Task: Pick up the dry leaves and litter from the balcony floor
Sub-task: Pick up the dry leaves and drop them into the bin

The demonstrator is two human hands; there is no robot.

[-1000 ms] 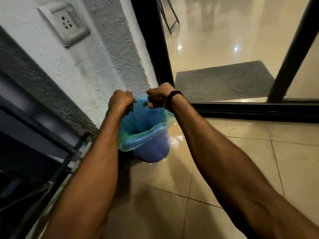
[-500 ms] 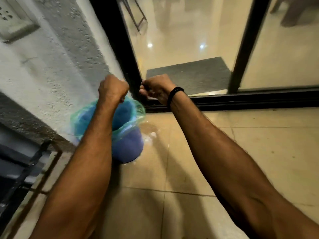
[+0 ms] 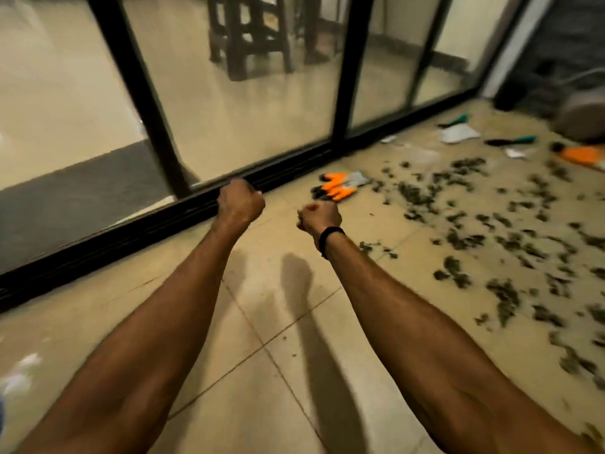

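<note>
Left hand (image 3: 240,204) and right hand (image 3: 319,216) reach out on straight arms, and I see both curled into empty fists above the balcony floor (image 3: 262,371), dry leaves (image 3: 465,240) strewn toward its right edge.

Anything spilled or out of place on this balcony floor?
Yes. Dry leaves are strewn over the floor tiles to the right. Orange-and-grey gloves lie in a heap beside the door track, and white paper and a teal-handled tool lie loose farther back.
</note>
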